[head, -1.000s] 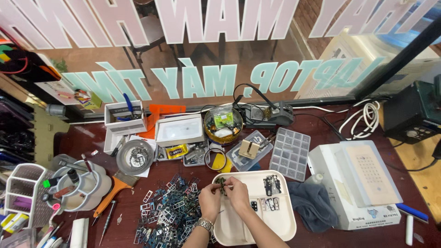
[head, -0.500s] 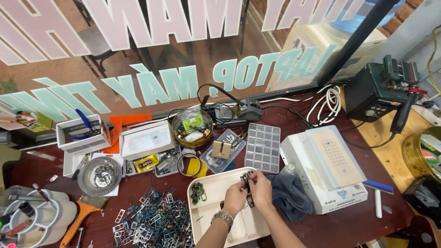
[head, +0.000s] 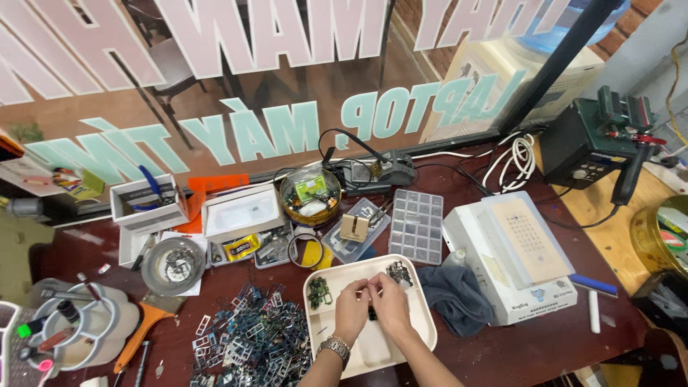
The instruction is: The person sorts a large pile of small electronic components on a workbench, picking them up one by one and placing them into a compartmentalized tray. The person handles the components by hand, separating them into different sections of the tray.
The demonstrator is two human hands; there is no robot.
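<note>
My left hand (head: pixel 350 310), with a metal watch on its wrist, and my right hand (head: pixel 390 304) meet over a cream divided tray (head: pixel 423 333). Their fingertips pinch one small dark part (head: pixel 372 312) between them above the tray's middle. A little green and black component (head: pixel 319 292) lies in the tray's left compartment. A cluster of tiny dark parts (head: pixel 399 273) lies in its upper right corner. A heap of small metal frames (head: pixel 247 337) spreads over the dark red table left of the tray.
A grey cloth (head: pixel 455 302) and a white box (head: pixel 514 256) lie right of the tray. Behind it are a clear compartment case (head: pixel 416 226), a round bowl of parts (head: pixel 309 195), a white box (head: pixel 241 213) and a soldering stand (head: pixel 380 170). A tool caddy (head: pixel 79 330) stands far left.
The view has swung to the right, so the tray and hands sit nearer the middle. Both hands stay together over the tray, working the small part.
</note>
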